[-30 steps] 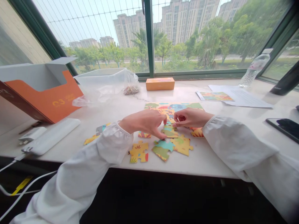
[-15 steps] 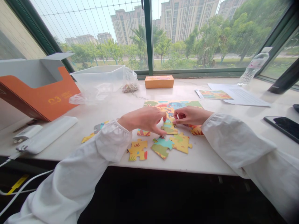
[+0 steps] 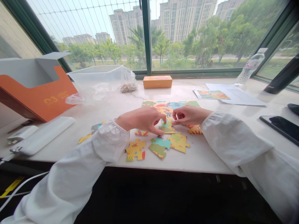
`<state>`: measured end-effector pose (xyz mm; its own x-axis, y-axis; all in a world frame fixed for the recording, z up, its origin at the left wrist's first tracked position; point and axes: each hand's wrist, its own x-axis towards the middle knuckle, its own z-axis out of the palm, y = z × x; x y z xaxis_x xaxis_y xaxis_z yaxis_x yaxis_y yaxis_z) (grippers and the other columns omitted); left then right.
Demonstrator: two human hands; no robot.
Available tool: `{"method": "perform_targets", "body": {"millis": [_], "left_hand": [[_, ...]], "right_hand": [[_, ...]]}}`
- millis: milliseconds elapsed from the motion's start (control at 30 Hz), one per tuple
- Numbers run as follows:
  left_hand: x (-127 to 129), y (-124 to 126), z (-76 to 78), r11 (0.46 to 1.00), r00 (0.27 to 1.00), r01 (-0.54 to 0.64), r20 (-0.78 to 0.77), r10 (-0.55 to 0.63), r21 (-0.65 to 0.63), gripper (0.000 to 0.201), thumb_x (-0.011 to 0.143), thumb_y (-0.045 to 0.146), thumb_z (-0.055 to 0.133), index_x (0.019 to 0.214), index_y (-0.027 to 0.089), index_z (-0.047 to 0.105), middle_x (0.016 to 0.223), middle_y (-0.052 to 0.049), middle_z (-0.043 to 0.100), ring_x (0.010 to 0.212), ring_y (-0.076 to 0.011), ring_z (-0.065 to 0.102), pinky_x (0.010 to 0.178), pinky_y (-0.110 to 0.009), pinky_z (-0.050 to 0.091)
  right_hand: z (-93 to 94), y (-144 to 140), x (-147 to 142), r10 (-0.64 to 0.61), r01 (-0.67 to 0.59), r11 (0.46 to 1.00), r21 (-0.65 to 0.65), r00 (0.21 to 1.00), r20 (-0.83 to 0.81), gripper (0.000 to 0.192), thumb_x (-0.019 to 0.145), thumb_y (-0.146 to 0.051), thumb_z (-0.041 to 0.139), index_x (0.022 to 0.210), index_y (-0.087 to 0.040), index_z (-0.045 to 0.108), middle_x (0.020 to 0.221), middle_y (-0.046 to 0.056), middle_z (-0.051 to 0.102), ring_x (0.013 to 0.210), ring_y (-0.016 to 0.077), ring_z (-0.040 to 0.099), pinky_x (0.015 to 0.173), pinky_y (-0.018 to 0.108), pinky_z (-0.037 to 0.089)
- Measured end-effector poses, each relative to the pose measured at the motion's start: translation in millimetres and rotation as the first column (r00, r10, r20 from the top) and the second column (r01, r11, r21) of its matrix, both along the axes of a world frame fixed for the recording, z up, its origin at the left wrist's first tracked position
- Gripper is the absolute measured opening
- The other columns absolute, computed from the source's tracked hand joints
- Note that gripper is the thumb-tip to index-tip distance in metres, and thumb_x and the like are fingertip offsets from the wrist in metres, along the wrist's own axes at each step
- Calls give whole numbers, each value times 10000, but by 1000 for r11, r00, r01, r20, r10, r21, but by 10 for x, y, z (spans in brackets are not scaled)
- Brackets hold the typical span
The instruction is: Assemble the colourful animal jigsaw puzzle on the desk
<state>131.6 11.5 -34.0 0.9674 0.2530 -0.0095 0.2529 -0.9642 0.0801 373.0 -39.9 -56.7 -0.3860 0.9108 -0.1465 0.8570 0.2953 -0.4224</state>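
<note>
Our left hand [image 3: 140, 120] and right hand [image 3: 188, 115] pinch one jigsaw piece [image 3: 167, 128] together, fingers curled narrow, against the assembled puzzle [image 3: 170, 105] on the worktop [image 3: 201, 152].

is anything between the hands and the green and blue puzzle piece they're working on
Nothing visible. The left hand and right hand both have fingertips on the green and blue cardboard puzzle piece, at the near edge of the assembled colourful puzzle.
</note>
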Motion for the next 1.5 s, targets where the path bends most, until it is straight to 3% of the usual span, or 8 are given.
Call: {"method": "perform_targets", "body": {"millis": [267,400,633,800,1033,1300,1500], "left_hand": [[-3,-14,27,998,999,43,13,-42,-35,403,840,527,679,1170,302,726,698,16,666,591,-124,554,593,-252,330],[-12,-5,29,998,999,39,11,-39,-52,400,840,535,679,1154,295,744,688,12,666,596,-126,560,595,-252,346],[-8,14,6,996,996,56,70,-51,-70,337,869,491,659,1120,289,755,683,15,662,581,-115,552,596,-241,361],[54,-95,-31,982,979,142,166,-120,-128,362,847,496,699,1129,273,738,712,18,660,609,-115,569,632,-238,382],[170,-283,-121,950,963,246,159,-217,-194,425,789,535,753,1112,263,708,807,-5,658,712,-149,591,658,-250,380],[222,-349,-188,970,986,130,127,-105,-208,489,744,567,744,1081,226,653,792,15,605,638,-131,522,628,-256,364],[301,-324,-252,989,962,-37,263,75,-146,541,716,557,752,1107,204,629,871,-13,623,726,-168,571,669,-276,404]], "right_hand": [[31,-54,13,164,-165,973,-161,986,-19,555,635,-670,754,696,-222,432,648,-58,410,606,111,341,568,276,246],[37,-61,30,204,-202,965,-169,979,-2,582,620,-673,759,689,-227,392,647,-59,378,608,114,329,568,278,238],[181,-154,31,134,-121,985,-119,985,105,489,639,-641,748,714,-228,497,650,-40,464,605,126,380,564,279,248],[269,-209,44,109,-76,981,-177,977,183,473,651,-662,721,753,-226,570,658,-33,493,610,130,408,573,283,251],[247,-147,169,32,-3,980,-201,990,141,504,785,-710,564,742,-208,573,689,-7,508,629,141,412,581,305,263],[195,-69,355,-16,25,983,-181,999,49,571,801,-782,510,732,-219,576,669,9,487,619,152,379,572,314,282],[204,-30,398,16,-16,978,-210,1000,-2,572,783,-772,559,746,-201,580,662,-16,455,616,129,354,571,294,264]]}}
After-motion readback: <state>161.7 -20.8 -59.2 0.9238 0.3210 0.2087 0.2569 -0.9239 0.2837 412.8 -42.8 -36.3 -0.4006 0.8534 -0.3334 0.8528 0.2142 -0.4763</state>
